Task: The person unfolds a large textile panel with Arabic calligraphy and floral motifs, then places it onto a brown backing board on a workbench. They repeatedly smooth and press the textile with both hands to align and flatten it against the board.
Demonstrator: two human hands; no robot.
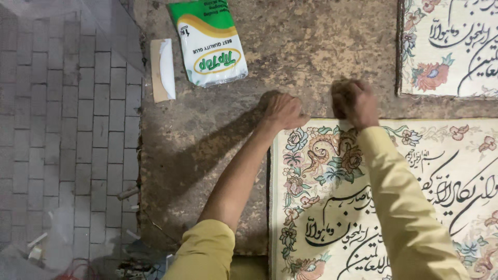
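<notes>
A cream woven cloth (332,207) with flower borders and black calligraphy lies flat on a brown board (207,135). My left hand (282,110) presses on the cloth's top left corner with its fingers curled. My right hand (355,102) is closed in a fist on the top edge a little further right. Both arms wear mustard-yellow sleeves. Whether either hand pinches the fabric or just presses it, I cannot tell.
A green, white and yellow glue pouch (208,41) lies at the board's far edge, with a white scraper on a small wooden piece (163,69) to its left. A second patterned cloth (451,46) lies top right. Grey paving bricks (67,129) run along the left.
</notes>
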